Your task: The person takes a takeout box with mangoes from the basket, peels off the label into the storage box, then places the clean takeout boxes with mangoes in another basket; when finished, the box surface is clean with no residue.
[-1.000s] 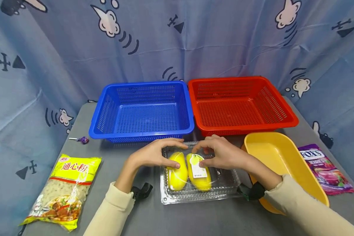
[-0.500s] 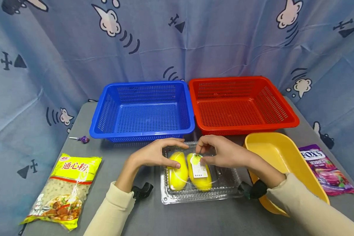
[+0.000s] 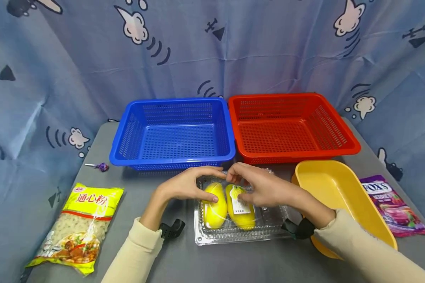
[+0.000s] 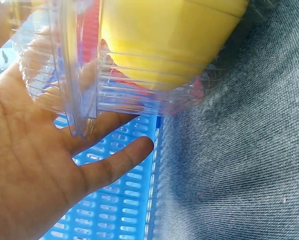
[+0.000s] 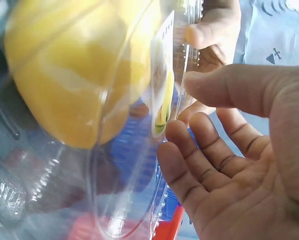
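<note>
A clear plastic clamshell box (image 3: 233, 236) lies on the table with two yellow mangoes inside, the left mango (image 3: 214, 214) and the right mango (image 3: 246, 221). A white label (image 3: 241, 206) is on the lid above the right one. My left hand (image 3: 185, 184) holds the box's left part, its thumb on the lid and its fingers toward the far edge. Over the lid's right part is my right hand (image 3: 263, 184), fingers bent and thumb near the label. In the right wrist view, the right fingertips (image 5: 172, 155) are at the lid; actual contact is unclear.
A blue basket (image 3: 173, 161) and a red basket (image 3: 297, 154) stand behind the box. At right are a yellow tub (image 3: 343, 188) and a purple candy bag (image 3: 393, 206). A pasta bag (image 3: 81, 228) and a lollipop (image 3: 100, 167) lie at left.
My right hand has shifted slightly left across the lid, its fingers now close to the left hand's fingertips. The left hand and the box stay nearly where they were.
</note>
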A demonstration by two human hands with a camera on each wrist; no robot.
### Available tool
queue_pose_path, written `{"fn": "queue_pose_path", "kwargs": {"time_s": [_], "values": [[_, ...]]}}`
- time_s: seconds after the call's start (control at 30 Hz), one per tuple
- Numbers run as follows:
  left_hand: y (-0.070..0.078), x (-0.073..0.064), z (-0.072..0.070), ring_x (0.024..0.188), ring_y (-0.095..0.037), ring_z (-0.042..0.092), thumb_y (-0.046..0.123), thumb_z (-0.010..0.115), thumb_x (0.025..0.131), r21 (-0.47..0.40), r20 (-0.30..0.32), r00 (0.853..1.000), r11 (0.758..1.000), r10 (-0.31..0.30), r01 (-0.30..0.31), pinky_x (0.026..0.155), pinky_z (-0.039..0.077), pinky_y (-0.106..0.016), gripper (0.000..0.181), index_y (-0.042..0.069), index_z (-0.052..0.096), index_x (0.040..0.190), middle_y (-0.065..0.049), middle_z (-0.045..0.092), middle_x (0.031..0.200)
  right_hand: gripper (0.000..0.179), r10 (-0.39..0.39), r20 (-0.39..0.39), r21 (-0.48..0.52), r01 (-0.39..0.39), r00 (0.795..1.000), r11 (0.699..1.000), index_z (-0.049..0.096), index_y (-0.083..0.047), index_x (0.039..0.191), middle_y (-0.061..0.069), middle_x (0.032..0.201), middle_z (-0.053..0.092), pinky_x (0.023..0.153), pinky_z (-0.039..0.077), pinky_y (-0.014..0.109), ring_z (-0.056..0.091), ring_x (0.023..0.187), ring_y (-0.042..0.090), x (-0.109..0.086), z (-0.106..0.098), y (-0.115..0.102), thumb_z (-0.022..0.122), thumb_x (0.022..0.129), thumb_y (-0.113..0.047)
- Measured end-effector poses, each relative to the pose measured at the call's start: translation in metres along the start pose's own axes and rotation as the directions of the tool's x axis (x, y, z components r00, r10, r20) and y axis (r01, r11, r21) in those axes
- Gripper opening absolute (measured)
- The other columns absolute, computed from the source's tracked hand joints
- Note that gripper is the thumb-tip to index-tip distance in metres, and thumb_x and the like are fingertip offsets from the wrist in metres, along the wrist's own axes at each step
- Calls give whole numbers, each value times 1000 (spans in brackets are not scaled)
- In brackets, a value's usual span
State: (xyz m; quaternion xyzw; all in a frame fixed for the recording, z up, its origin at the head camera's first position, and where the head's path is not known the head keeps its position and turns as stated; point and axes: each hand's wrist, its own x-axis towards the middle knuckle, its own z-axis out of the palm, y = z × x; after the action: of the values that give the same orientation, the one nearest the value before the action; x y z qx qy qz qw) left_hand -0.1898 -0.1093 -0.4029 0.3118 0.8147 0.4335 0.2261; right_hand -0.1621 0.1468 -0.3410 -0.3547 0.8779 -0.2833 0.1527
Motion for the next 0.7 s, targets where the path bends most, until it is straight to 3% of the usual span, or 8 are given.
{"fn": "queue_pose_path", "kwargs": {"time_s": [0.17,0.37,0.57,0.7], "values": [[1,-1,0,149,-20,41,33,85,83,2,-1,1000,1000,-5,5,122,35,-50,60,34,62,138,1,44,161,42,-9,-1,0,9,1000,1000,58,-8,118,7,113,65,89,59,36,62,101,18,1,1,0,76,82,5],[1,0,0,148,-20,42,33,86,81,22,-7,1000,1000,4,-4,122,34,-48,63,29,62,139,4,46,160,45,-10,-2,-10,10,1000,1000,57,-11,120,8,112,62,79,55,27,58,95,16,3,3,2,76,81,3],[0,0,1,149,-19,41,31,87,81,11,-8,1000,1000,0,0,123,33,-47,63,27,62,139,0,46,160,51,-3,17,15,3,1000,1000,55,-13,125,7,116,63,82,58,37,59,99,16,2,3,4,77,81,1],[-1,0,1,148,-19,41,32,87,80,9,-14,1000,1000,-8,8,123,33,-47,64,28,62,139,2,47,160,52,-16,22,16,15,1000,1000,54,-13,127,7,117,62,80,57,34,58,98,16,2,3,4,76,82,1]]}}
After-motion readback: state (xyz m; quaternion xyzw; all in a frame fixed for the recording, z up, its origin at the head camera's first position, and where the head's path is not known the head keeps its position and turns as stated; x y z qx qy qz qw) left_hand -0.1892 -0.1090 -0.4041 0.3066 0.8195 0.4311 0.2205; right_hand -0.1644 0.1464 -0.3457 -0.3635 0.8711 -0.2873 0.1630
